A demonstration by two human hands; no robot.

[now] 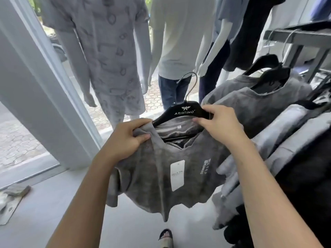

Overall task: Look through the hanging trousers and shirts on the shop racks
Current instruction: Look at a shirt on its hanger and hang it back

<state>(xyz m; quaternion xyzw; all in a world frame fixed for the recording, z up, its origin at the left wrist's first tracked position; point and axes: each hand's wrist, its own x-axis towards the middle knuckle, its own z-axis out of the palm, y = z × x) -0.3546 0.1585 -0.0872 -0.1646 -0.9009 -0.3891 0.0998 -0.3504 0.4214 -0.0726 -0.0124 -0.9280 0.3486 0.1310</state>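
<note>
Grey t-shirt (pixel 157 176) is off the rack, held out in front of the person on a black hanger (pixel 182 111). Left hand (pixel 125 138) pinches the shirt's shoulder fabric, bunched between thumb and curled fingers. Right hand (pixel 220 122) grips the hanger's right arm, fingers wrapped over it. White price tag (pixel 177 175) hangs on the chest. Rack of shirts (pixel 268 104) sits just to the right, more grey and dark ones packed close. Mannequins (pixel 111 56) stand ahead by the window

Risks as I read it:
- left hand is tugging the shoulder sideways; the neck could slide off that hanger end and the shirt drops to the floor
- hanger hook (pixel 189 85) is free in the air, close to the nearest racked shirt; could snag it going back
- rack is tight, so forcing this one back in may knock a neighbour off its hanger
- the tag could catch and tear
</note>
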